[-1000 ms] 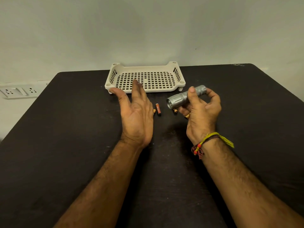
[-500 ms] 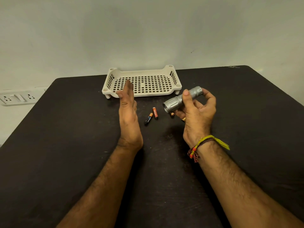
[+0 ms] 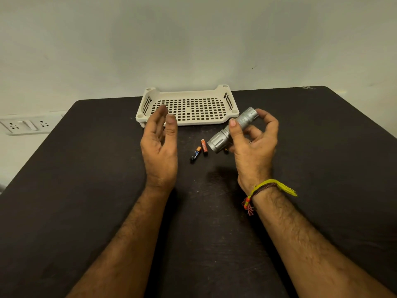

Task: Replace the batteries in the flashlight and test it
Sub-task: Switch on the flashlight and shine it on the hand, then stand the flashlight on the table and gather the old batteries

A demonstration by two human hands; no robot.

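Note:
My right hand (image 3: 252,147) holds a silver flashlight (image 3: 233,130) above the table, its head pointing down-left toward my left hand and its tail up-right by my fingertips. My left hand (image 3: 160,147) is held upright to the left of it, palm facing the flashlight head, fingers loosely spread and holding nothing. Between the hands, on the black table (image 3: 86,190), lie a black-and-copper battery (image 3: 195,154) and an orange battery (image 3: 204,145). A third small battery end (image 3: 226,149) peeks out under the flashlight head.
A cream perforated plastic tray (image 3: 214,121) stands at the table's far edge, behind both hands. A white wall socket panel (image 3: 25,124) is on the wall at the left. My right wrist wears yellow and red threads (image 3: 266,188).
My left hand turned from covering the batteries to an upright palm facing the flashlight, so both batteries now show. My right hand kept the flashlight in nearly the same place.

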